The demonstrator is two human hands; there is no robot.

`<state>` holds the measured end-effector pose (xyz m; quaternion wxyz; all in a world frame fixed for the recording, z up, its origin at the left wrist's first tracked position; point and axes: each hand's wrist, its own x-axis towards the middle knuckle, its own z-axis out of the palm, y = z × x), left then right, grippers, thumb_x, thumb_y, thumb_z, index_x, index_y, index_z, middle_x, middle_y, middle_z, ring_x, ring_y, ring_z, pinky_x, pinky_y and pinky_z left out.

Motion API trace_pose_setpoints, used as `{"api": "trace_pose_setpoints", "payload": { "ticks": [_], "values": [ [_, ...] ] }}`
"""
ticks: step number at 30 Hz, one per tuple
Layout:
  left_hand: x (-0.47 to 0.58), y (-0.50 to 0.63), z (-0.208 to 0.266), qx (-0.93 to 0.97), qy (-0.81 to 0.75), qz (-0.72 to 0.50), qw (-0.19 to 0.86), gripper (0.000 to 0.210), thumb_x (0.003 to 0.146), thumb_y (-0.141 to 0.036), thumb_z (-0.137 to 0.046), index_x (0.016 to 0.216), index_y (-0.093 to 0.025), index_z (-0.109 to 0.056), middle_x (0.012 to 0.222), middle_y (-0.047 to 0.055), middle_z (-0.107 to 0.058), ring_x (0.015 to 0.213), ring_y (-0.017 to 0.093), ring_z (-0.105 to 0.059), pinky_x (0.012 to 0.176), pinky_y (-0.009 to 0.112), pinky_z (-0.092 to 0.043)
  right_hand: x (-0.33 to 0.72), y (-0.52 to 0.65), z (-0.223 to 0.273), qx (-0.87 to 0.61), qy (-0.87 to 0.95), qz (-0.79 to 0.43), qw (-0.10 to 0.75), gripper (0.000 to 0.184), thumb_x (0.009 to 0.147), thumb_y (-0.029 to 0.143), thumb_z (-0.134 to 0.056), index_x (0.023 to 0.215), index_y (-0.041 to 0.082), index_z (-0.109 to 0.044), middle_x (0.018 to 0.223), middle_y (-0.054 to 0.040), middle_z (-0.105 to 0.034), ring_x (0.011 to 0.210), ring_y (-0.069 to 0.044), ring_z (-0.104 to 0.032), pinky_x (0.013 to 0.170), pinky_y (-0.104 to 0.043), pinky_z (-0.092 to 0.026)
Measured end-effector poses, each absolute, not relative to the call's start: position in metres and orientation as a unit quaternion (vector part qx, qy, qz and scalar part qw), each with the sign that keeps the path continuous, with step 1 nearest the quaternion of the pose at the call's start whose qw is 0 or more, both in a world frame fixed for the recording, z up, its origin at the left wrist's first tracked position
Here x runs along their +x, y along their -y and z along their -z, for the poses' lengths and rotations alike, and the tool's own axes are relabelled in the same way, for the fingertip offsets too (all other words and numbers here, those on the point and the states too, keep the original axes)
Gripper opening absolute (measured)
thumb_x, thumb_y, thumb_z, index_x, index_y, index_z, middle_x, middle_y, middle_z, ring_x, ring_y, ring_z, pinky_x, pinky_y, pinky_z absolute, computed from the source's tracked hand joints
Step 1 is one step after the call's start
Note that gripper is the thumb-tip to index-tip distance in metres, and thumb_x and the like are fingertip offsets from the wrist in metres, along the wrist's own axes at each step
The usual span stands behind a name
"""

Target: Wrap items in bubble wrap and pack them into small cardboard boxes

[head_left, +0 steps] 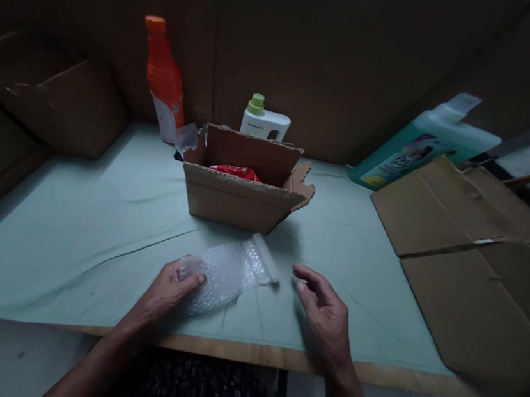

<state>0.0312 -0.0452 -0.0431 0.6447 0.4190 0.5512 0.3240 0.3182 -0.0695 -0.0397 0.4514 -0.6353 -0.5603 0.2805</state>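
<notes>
My left hand pinches the left end of a sheet of clear bubble wrap between thumb and fingers. The wrap lies just above the pale green cloth, and its right end is rolled or folded over. To the right of that end is my right hand, apart from the wrap, fingers curved with a gap between thumb and forefinger and nothing in it. Beyond both hands stands an open cardboard box with torn flaps. Something red and shiny shows inside it, mostly hidden by the front wall.
Behind the box stand an orange bottle and a white bottle with a green cap. A large teal bottle leans at the back right, behind flattened cardboard. Another cardboard box is at the left. The table's wooden edge runs in front.
</notes>
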Motion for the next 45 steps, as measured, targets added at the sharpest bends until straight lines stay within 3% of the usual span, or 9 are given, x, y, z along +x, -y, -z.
{"api": "trace_pose_setpoints", "payload": {
  "ticks": [5, 10, 15, 20, 26, 31, 34, 39, 45],
  "values": [
    [0.026, 0.042, 0.042, 0.460, -0.534, -0.315, 0.636, 0.040, 0.074, -0.047, -0.068, 0.096, -0.014, -0.066, 0.082, 0.002, -0.063, 0.070, 0.015, -0.054, 0.063, 0.026, -0.043, 0.262, 0.054, 0.033, -0.469, 0.819, -0.115, 0.310, 0.022, 0.095, 0.024, -0.058, 0.112, 0.025, -0.072, 0.137, -0.0090, -0.064, 0.134, -0.029, -0.051, 0.107, -0.051, -0.043],
    [0.001, 0.043, 0.048, 0.491, -0.602, -0.319, 0.544, 0.031, 0.070, -0.044, -0.065, 0.082, -0.016, -0.067, 0.069, -0.001, -0.056, 0.063, 0.014, -0.049, 0.058, 0.025, -0.039, 0.283, 0.020, 0.074, -0.598, 0.782, -0.010, 0.175, 0.030, 0.092, 0.030, -0.062, 0.119, 0.020, -0.071, 0.134, -0.0155, -0.065, 0.127, -0.035, -0.054, 0.097, -0.050, -0.046],
    [-0.012, 0.043, 0.049, 0.465, -0.628, -0.312, 0.541, 0.041, 0.069, -0.051, -0.066, 0.088, -0.015, -0.067, 0.069, -0.001, -0.057, 0.060, 0.014, -0.050, 0.055, 0.025, -0.040, 0.334, 0.029, 0.084, -0.658, 0.710, -0.014, 0.251, 0.027, 0.095, 0.024, -0.049, 0.104, 0.019, -0.074, 0.104, -0.0109, -0.076, 0.098, -0.027, -0.067, 0.089, -0.044, -0.047],
    [-0.030, 0.029, 0.049, 0.527, -0.647, -0.280, 0.475, 0.055, 0.070, -0.058, -0.064, 0.103, -0.015, -0.067, 0.084, 0.006, -0.068, 0.074, 0.023, -0.063, 0.066, 0.033, -0.051, 0.345, 0.046, 0.070, -0.695, 0.627, -0.110, 0.333, 0.036, 0.095, 0.040, -0.050, 0.119, 0.020, -0.069, 0.108, -0.0088, -0.075, 0.090, -0.024, -0.070, 0.082, -0.038, -0.053],
    [-0.050, 0.005, 0.041, 0.649, -0.699, -0.244, 0.177, 0.071, 0.078, -0.053, -0.061, 0.137, -0.015, -0.054, 0.114, 0.015, -0.066, 0.104, 0.035, -0.064, 0.088, 0.051, -0.053, 0.351, 0.032, 0.065, -0.690, 0.656, -0.026, 0.304, 0.047, 0.091, 0.043, -0.054, 0.129, 0.018, -0.064, 0.136, -0.0180, -0.062, 0.123, -0.036, -0.058, 0.100, -0.057, -0.045],
    [-0.011, -0.042, 0.035, 0.639, -0.613, -0.388, 0.254, 0.078, 0.082, -0.048, -0.063, 0.149, -0.017, -0.039, 0.145, 0.019, -0.053, 0.125, 0.032, -0.057, 0.098, 0.047, -0.051, 0.322, -0.017, 0.051, -0.624, 0.685, -0.144, 0.348, 0.065, 0.086, 0.050, -0.061, 0.141, 0.017, -0.053, 0.136, -0.0188, -0.062, 0.121, -0.035, -0.059, 0.099, -0.052, -0.049],
    [0.018, -0.067, 0.041, 0.619, -0.586, -0.412, 0.320, 0.062, 0.086, -0.034, -0.056, 0.144, -0.017, -0.045, 0.132, 0.015, -0.063, 0.110, 0.026, -0.064, 0.090, 0.040, -0.053, 0.304, -0.052, 0.047, -0.621, 0.669, -0.227, 0.338, 0.056, 0.085, 0.046, -0.056, 0.130, 0.013, -0.058, 0.114, -0.0173, -0.071, 0.100, -0.032, -0.067, 0.084, -0.046, -0.054],
    [0.033, -0.091, 0.049, 0.621, -0.595, -0.423, 0.285, 0.047, 0.088, -0.021, -0.048, 0.135, -0.016, -0.054, 0.119, 0.012, -0.068, 0.100, 0.022, -0.065, 0.085, 0.035, -0.053, 0.307, -0.092, 0.050, -0.637, 0.651, -0.224, 0.347, 0.045, 0.087, 0.036, -0.048, 0.122, 0.012, -0.062, 0.101, -0.0150, -0.072, 0.083, -0.027, -0.067, 0.077, -0.042, -0.054],
    [0.023, -0.054, 0.056, 0.697, -0.596, -0.367, 0.157, 0.064, 0.090, -0.028, -0.058, 0.149, -0.013, -0.039, 0.141, 0.021, -0.055, 0.127, 0.033, -0.055, 0.106, 0.052, -0.047, 0.305, -0.048, 0.050, -0.618, 0.694, -0.122, 0.350, 0.053, 0.095, 0.035, -0.049, 0.143, 0.013, -0.051, 0.136, -0.0190, -0.062, 0.123, -0.035, -0.058, 0.103, -0.055, -0.045]
  ]
}}
